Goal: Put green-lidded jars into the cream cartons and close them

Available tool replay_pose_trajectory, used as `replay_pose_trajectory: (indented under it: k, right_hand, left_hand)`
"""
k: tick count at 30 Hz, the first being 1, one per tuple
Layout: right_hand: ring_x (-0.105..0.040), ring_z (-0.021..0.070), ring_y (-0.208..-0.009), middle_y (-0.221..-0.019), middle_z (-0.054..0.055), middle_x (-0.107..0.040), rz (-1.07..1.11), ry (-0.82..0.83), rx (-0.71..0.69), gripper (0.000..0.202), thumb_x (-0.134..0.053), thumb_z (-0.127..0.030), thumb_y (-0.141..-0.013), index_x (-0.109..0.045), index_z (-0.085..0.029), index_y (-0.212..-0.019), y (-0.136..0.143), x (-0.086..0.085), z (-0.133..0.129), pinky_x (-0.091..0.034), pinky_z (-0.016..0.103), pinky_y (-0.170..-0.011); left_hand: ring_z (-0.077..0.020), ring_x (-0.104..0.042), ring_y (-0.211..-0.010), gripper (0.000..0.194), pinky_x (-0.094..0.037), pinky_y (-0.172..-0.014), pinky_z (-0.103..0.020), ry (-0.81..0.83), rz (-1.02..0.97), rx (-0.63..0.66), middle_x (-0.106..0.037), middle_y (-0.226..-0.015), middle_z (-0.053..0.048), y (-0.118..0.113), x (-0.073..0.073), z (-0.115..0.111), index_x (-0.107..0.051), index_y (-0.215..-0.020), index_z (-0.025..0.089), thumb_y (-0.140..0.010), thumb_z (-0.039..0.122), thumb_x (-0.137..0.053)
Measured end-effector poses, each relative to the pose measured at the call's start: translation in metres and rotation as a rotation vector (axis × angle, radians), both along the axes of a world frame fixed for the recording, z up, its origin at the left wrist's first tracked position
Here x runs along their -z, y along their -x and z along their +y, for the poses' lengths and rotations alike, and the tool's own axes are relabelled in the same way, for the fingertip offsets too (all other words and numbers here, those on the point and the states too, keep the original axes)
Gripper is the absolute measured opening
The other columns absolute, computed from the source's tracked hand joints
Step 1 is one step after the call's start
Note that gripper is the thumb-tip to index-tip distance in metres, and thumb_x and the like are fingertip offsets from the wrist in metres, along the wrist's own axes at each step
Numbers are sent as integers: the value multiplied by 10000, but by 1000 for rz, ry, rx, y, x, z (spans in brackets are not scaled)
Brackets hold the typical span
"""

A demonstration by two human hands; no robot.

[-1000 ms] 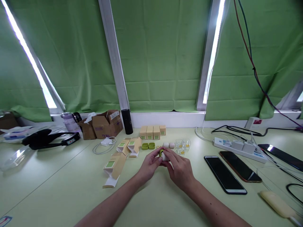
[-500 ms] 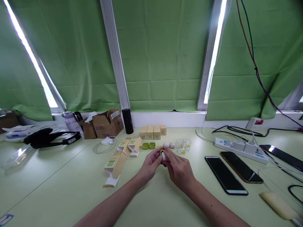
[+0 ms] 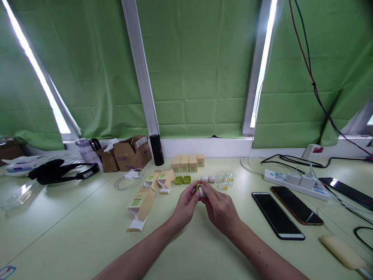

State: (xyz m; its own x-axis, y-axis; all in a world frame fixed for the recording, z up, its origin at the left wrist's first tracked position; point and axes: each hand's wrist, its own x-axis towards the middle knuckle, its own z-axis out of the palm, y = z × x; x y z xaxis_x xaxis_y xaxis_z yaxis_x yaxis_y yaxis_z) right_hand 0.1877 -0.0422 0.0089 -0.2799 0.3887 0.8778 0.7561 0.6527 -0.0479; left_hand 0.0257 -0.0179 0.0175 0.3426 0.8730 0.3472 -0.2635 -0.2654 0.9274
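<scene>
My left hand point(image 3: 185, 201) and my right hand point(image 3: 220, 210) meet over the middle of the table. Between their fingertips they hold a small white cylinder with a green rim point(image 3: 201, 191); the fingers cover much of it. Just beyond are two more white cylinders, one plain point(image 3: 204, 178) and one pinkish point(image 3: 211, 179). Small yellow bits point(image 3: 195, 181) lie by my left fingertips, partly hidden. Two green square cups point(image 3: 183, 180) sit to the left of these. Several clear cups with yellow centres point(image 3: 223, 186) stand to the right.
Opened kraft boxes point(image 3: 145, 201) lie at left; closed kraft boxes point(image 3: 184, 163) stand behind. A black cylinder point(image 3: 156, 150) and a cardboard carton point(image 3: 132, 155) are by the wall. Phones point(image 3: 276, 215), a power strip point(image 3: 295, 183) and cables occupy the right side.
The white cylinder has shifted very slightly between my fingertips. Both hands otherwise stay in nearly the same place.
</scene>
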Motion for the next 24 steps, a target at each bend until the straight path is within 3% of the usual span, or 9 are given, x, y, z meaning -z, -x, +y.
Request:
replay_pose_trajectory:
  k: [6,15,21,24]
  right_hand:
    - [-724,266,-1186,-1392,177,-671,5,12,10,478,-472,-112,-1023,-507,-164,-1497,0,4,1,-650,381,-936]
    - [-736,273,-1156,-1364,169,-692,22,24,10,439,-502,-151,-1032,-557,-177,-1467,2,4,0,-654,383,-920]
    - [-703,281,-1187,-1396,161,-662,160,148,-105,582,-535,-200,-1018,-373,-207,-1577,2,8,2,-659,406,-894]
    - [-711,265,-1132,-1359,143,-675,276,214,-166,544,-515,-185,-1011,-402,-233,-1540,3,11,4,-666,395,-834]
  left_hand:
    - [-336,-529,-1410,646,-426,-1202,-483,-19,17,29,-597,-1480,-153,0,3,3,-603,-1405,210,-846,462,-808]
    - [-286,-636,-1246,496,-497,-1110,-441,-31,43,0,-699,-1283,-138,-2,4,5,-648,-1285,186,-891,466,-761]
    - [-240,-716,-959,613,-582,-900,-386,5,24,25,-735,-1136,-126,-1,-1,4,-619,-1350,170,-876,534,-754]
    - [-227,-713,-892,646,-589,-845,-383,37,-6,56,-724,-1155,-137,-1,-3,4,-626,-1347,160,-871,583,-737]
